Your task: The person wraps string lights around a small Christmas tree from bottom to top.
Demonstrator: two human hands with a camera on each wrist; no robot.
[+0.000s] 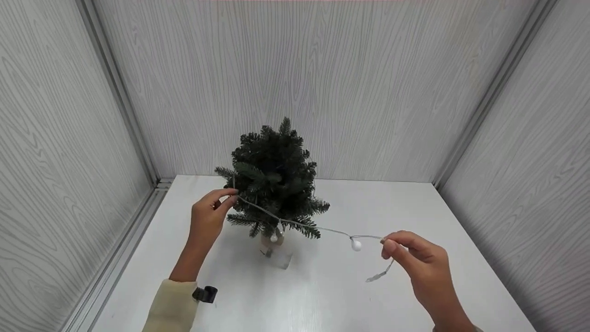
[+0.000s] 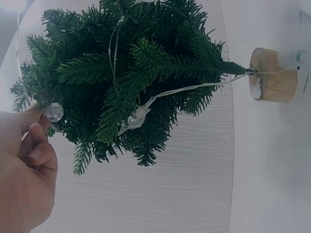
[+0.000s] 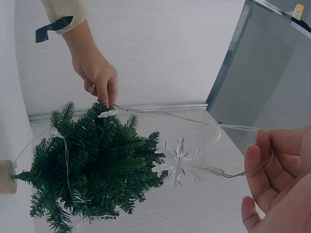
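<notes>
A small green artificial Christmas tree [image 1: 276, 175] stands on a wooden base [image 2: 282, 87]. At its left side my left hand [image 1: 207, 214] pinches a thin string of fairy lights [image 1: 322, 228] between thumb and fingers, right by the branches. The wire runs across the tree's front to my right hand [image 1: 424, 263], whose thumb and fingertips pinch it out to the right. A round white bulb [image 1: 356, 245] hangs just short of those fingertips. From the right hand dangles a clear snowflake light [image 3: 180, 162]. More wire and a clear ornament [image 2: 136, 119] lie among the branches.
A clear plastic box [image 1: 282, 259] sits on the white table [image 1: 322, 295] in front of the base. Pale wood-grain panels [image 1: 368, 92] enclose the back and both sides. A dark strap [image 1: 205, 294] is at the left sleeve cuff.
</notes>
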